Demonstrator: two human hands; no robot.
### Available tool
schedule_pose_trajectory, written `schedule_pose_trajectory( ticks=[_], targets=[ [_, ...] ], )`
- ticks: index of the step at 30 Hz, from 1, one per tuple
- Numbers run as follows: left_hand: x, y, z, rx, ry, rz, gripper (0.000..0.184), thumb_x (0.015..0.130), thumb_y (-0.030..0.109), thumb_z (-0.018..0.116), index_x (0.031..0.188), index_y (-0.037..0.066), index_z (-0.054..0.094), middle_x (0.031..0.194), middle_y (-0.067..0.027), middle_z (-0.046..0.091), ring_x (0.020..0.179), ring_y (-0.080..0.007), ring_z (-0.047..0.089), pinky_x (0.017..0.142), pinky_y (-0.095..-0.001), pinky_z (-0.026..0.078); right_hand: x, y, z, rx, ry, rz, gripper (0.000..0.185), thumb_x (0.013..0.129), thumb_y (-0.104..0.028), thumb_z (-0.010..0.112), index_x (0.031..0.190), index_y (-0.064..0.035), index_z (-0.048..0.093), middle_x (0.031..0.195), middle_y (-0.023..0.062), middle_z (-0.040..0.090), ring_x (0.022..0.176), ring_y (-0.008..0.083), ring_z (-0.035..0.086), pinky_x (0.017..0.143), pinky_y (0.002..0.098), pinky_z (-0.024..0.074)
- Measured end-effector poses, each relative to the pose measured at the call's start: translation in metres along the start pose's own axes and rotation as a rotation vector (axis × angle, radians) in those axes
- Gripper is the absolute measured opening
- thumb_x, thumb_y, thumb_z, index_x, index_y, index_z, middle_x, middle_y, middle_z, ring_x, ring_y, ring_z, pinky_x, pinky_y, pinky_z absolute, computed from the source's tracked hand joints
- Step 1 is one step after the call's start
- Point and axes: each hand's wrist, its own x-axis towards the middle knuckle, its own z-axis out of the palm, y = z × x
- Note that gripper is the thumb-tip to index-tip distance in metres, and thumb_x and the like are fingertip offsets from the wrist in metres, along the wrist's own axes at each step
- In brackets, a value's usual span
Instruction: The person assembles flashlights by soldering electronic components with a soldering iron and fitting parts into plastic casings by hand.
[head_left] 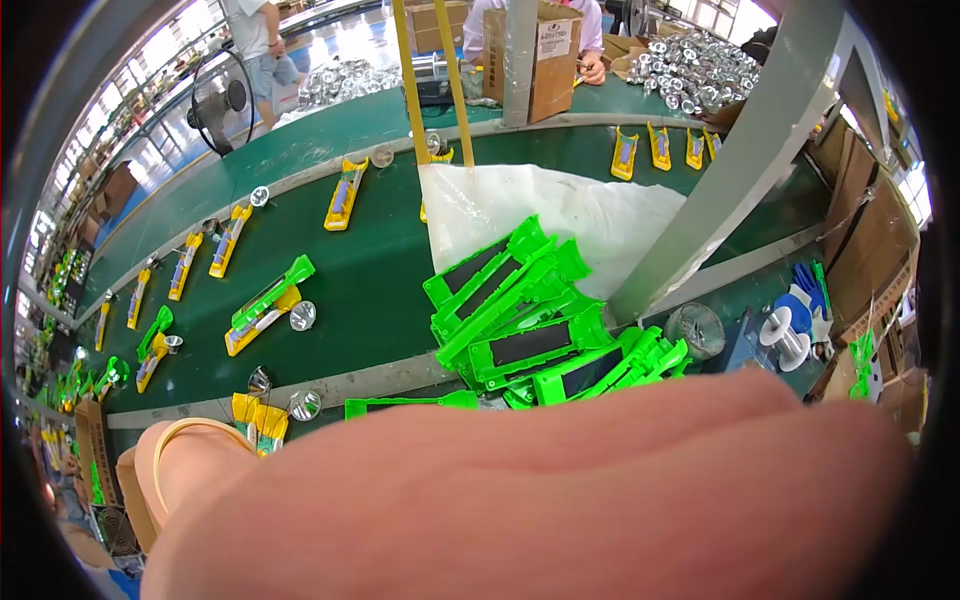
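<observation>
A large, blurred stretch of skin, a bare hand or arm [540,490] of mine, fills the bottom of the head view close to the lens. Its fingers do not show, and I cannot tell which side it belongs to. At its left a wrist with a yellow bangle [197,422] shows, its hand hidden. Just beyond lie a pile of green plastic housings [530,340] with dark panels and several yellow housings [260,420] beside a silver reflector cup [305,405]. What either hand holds is out of sight.
A green conveyor belt [375,270] carries several yellow housings with reflector cups. A white sheet [560,205] lies under the green pile. A grey metal post [730,150] slants across the right. Behind stand a cardboard box [555,60], reflector heaps, a fan [222,100] and two people.
</observation>
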Motion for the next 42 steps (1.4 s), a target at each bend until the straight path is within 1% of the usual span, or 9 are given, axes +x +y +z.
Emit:
schedule_pose_trajectory(
  ticks=[3,10,15,21,25,28,30,38,42],
  targets=[
    [-0.007,0.001,-0.007,0.14,-0.099,-0.085,0.026,0.085,0.008,0.058,0.101,-0.01,0.048,0.102,-0.0249,0.057,0.1,-0.0408,0.057,0.091,-0.0538,0.047,-0.008,0.017,-0.008,0.061,0.074,-0.143,0.04,0.087,-0.029,0.059,0.1,0.0011,0.037,0.08,0.0169,0.057,0.057,0.0268,0.061,0.047,0.0361,0.0502],
    [-0.036,-0.027,-0.031,0.407,-0.476,0.009,0.029,0.084,0.008,0.057,0.104,-0.009,0.046,0.106,-0.0263,0.057,0.098,-0.0413,0.059,0.09,-0.055,0.049,-0.008,0.008,0.005,0.4,0.003,0.035,0.037,0.085,-0.02,0.065,0.103,-0.0014,0.038,0.09,0.0172,0.057,0.067,0.0335,0.063,0.045,0.0426,0.0541],
    [-0.021,-0.03,-0.033,0.391,-0.51,0.192,0.027,0.083,0.008,0.057,0.103,-0.007,0.047,0.103,-0.0247,0.058,0.096,-0.0395,0.06,0.089,-0.0525,0.049,-0.009,0.0,0.006,0.358,0.035,0.089,0.037,0.084,-0.016,0.066,0.105,-0.0012,0.038,0.094,0.0179,0.056,0.067,0.0341,0.062,0.047,0.0425,0.0547],
    [-0.021,-0.018,-0.015,0.213,-0.295,0.053,0.021,0.084,0.01,0.059,0.098,-0.003,0.051,0.101,-0.0206,0.058,0.093,-0.0347,0.059,0.084,-0.0471,0.049,-0.019,0.025,-0.011,0.391,-0.031,0.03,0.039,0.085,-0.02,0.065,0.104,-0.0012,0.038,0.092,0.0173,0.056,0.064,0.0305,0.062,0.047,0.0423,0.0548],
    [-0.023,-0.021,0.003,-0.23,-0.042,-0.03,0.017,0.084,0.011,0.06,0.095,0.0,0.054,0.099,-0.0178,0.058,0.091,-0.0315,0.058,0.081,-0.0436,0.048,-0.009,0.016,-0.004,0.358,-0.065,0.031,0.039,0.085,-0.022,0.065,0.104,-0.0014,0.038,0.091,0.0169,0.057,0.063,0.0295,0.062,0.048,0.0425,0.0549],
    [-0.039,-0.028,0.041,-1.864,0.199,-0.094,0.014,0.084,0.012,0.061,0.093,0.002,0.057,0.098,-0.0158,0.058,0.09,-0.0292,0.057,0.079,-0.0409,0.048,-0.004,-0.003,0.008,0.304,0.008,0.103,0.039,0.085,-0.021,0.065,0.104,-0.0012,0.038,0.091,0.0168,0.056,0.061,0.0301,0.061,0.049,0.0434,0.055],
    [-0.048,-0.022,0.045,-2.235,0.345,-0.124,0.012,0.084,0.013,0.061,0.091,0.003,0.058,0.098,-0.0144,0.058,0.089,-0.0276,0.057,0.077,-0.0391,0.048,-0.005,-0.007,0.008,0.28,0.054,0.162,0.038,0.085,-0.02,0.065,0.104,-0.0011,0.038,0.09,0.0168,0.056,0.06,0.0307,0.061,0.05,0.0442,0.0551],
    [-0.06,0.002,0.039,-2.614,0.537,-0.159,0.007,0.085,0.015,0.064,0.085,0.009,0.064,0.094,-0.009,0.058,0.085,-0.0212,0.055,0.071,-0.032,0.047,-0.005,-0.012,0.011,0.285,0.026,0.207,0.037,0.086,-0.019,0.064,0.106,-0.0023,0.038,0.095,0.0196,0.058,0.068,0.0359,0.064,0.047,0.0401,0.0549],
    [-0.058,-0.004,0.077,-2.641,0.416,0.479,0.015,0.089,0.015,0.057,0.092,0.002,0.063,0.09,-0.0171,0.058,0.071,-0.03,0.056,0.063,-0.0389,0.046,-0.003,-0.014,0.013,0.254,0.036,0.236,0.037,0.087,-0.02,0.064,0.107,-0.0028,0.037,0.095,0.0201,0.059,0.074,0.0381,0.066,0.048,0.038,0.0552]
  ],
)
